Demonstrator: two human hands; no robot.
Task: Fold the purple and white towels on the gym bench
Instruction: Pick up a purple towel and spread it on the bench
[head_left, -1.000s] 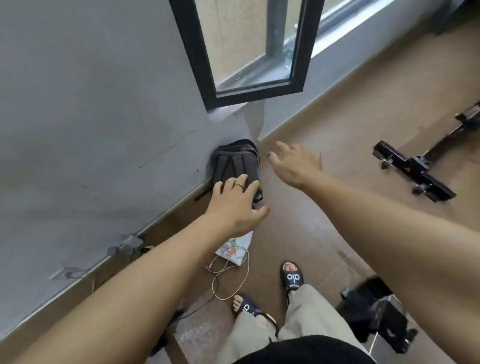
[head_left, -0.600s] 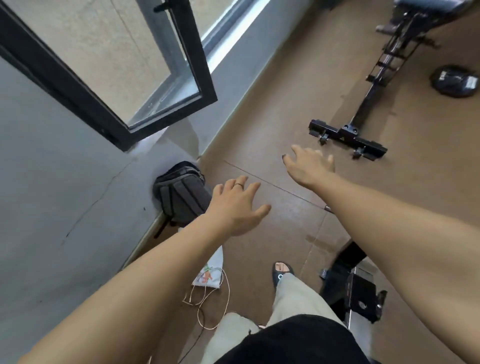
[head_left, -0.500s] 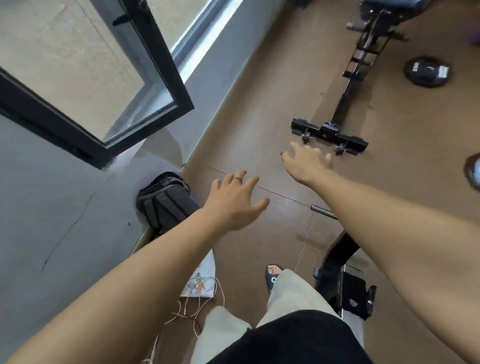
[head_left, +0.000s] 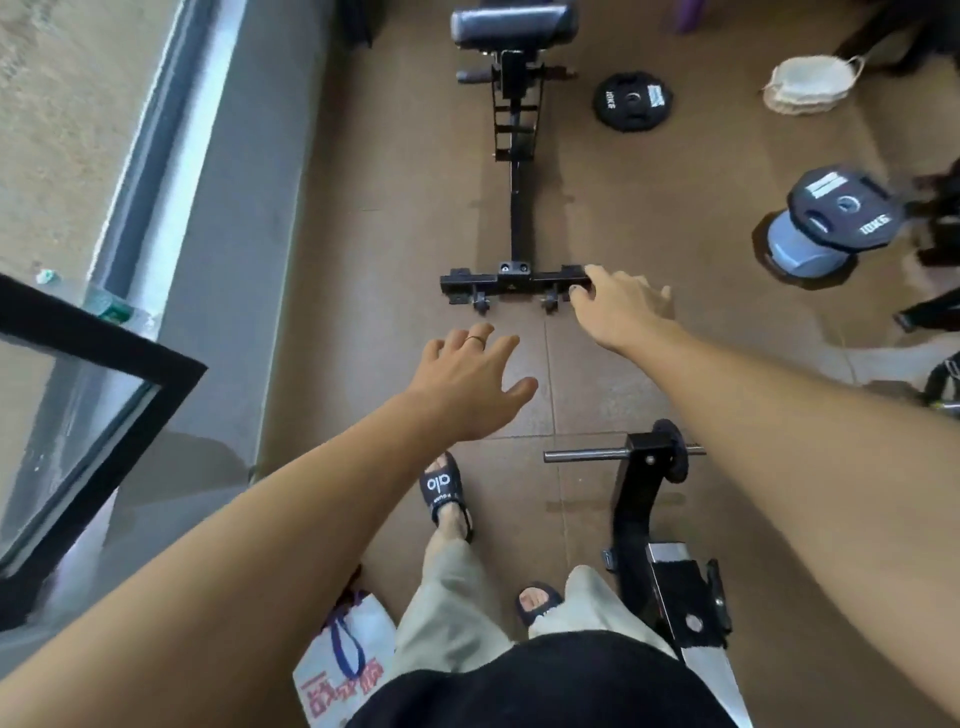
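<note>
Head view: both hands are extended forward, fingers spread and holding nothing. The gym bench (head_left: 514, 156) lies straight ahead, its long axis running away from the person, foot bar nearest. The right hand (head_left: 618, 306) overlaps the foot bar's right end; contact cannot be confirmed. The left hand (head_left: 467, 384) hovers short of it. No purple or white towel can be identified. Weight plates (head_left: 632, 103) lie right of the bench; a black machine frame (head_left: 644, 499) stands near the right foot.
</note>
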